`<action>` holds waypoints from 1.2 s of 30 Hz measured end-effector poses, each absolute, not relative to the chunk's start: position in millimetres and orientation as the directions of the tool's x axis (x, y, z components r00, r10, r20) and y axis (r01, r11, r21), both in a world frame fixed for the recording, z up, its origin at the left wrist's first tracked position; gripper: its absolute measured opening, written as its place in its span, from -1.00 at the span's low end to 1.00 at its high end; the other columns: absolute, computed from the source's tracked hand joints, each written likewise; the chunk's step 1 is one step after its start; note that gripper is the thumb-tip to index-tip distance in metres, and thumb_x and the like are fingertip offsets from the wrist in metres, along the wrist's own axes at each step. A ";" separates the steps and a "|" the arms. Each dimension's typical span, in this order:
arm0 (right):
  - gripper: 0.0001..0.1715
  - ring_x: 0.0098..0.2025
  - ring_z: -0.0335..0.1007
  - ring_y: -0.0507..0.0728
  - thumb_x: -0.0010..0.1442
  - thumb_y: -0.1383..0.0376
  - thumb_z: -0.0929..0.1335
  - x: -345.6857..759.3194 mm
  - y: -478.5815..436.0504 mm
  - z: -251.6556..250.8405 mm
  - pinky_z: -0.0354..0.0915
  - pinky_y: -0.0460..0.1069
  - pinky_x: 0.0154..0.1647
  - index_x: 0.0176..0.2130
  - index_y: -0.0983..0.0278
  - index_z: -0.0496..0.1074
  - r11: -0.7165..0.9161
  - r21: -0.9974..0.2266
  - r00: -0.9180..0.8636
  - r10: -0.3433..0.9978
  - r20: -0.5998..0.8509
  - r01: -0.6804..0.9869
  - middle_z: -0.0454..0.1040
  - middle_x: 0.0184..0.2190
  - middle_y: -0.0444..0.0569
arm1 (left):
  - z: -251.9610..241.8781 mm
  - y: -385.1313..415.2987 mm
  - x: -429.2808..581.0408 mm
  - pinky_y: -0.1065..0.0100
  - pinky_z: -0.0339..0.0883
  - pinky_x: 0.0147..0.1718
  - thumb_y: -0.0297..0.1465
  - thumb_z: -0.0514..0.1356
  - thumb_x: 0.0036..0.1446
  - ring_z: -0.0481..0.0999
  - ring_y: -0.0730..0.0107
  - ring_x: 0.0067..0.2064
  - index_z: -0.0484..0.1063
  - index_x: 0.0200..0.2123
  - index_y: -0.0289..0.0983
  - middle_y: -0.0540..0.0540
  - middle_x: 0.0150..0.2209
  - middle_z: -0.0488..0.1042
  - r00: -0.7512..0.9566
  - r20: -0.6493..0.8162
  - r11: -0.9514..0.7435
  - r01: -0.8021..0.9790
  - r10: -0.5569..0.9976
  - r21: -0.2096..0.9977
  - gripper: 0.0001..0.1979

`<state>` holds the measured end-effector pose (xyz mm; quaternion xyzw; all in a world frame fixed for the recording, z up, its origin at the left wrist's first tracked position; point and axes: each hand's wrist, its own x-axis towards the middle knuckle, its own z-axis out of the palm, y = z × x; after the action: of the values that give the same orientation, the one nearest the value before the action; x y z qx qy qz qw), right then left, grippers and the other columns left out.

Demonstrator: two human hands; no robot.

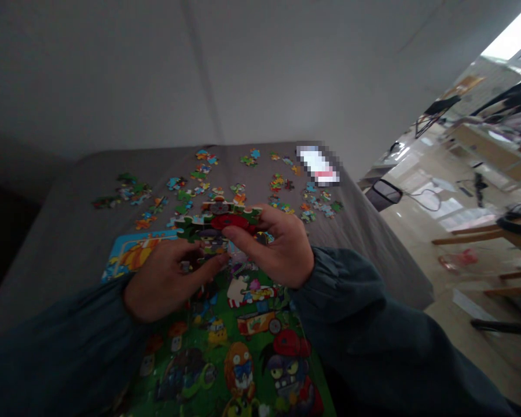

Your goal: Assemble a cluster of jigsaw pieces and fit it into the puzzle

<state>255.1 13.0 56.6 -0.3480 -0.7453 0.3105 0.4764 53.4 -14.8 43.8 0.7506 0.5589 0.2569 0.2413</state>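
Cartoon jigsaw (237, 341) lies below our left hand (167, 278) and right hand (282, 246), which pinch a joined puzzle section (230, 222) between them; we judge it light, stiff, weak at seams, best held by opposite edges.

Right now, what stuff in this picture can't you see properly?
All in the head view:
Held puzzle pieces: partly covered by the right hand.
Assembled puzzle: partly hidden by the left hand; near end cut off by the bottom edge.
Loose pieces: their pictures are too small and blurry.
Bright thing, back right: masked by pixel blocks.
Reddish thing on the floor: too blurred to name.
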 end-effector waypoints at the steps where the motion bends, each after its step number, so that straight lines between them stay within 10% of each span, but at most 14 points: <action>1: -0.72 -0.37 0.54 0.02 0.25 0.12 0.43 255.1 13.4 56.1 0.39 -0.11 -0.33 -0.15 0.26 0.56 0.554 -0.804 -0.307 0.820 0.483 0.217 0.63 -0.38 -0.12 | 44.6 -14.6 54.0 0.39 0.11 -0.59 0.02 0.14 0.17 0.43 0.45 -0.64 0.46 -0.67 -0.22 0.03 -0.71 0.46 0.242 0.131 -0.267 0.714 0.962 0.647 -0.46; 36: -0.73 -0.30 0.56 0.02 0.18 0.27 0.47 257.0 18.4 59.5 0.47 -0.10 -0.21 -0.10 0.28 0.61 0.558 -0.815 -0.369 0.798 0.477 0.154 0.66 -0.26 -0.10 | 57.5 -12.8 57.0 0.42 0.07 -0.66 -0.14 0.25 0.04 0.23 0.51 -0.70 0.68 -0.46 -0.17 0.07 -0.70 0.45 0.179 0.197 -0.266 0.678 0.964 0.685 -0.72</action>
<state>257.0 18.4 59.5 -0.3167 -0.7511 0.3472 0.4637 57.0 -12.8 57.5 0.7325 0.5602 0.3107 0.2302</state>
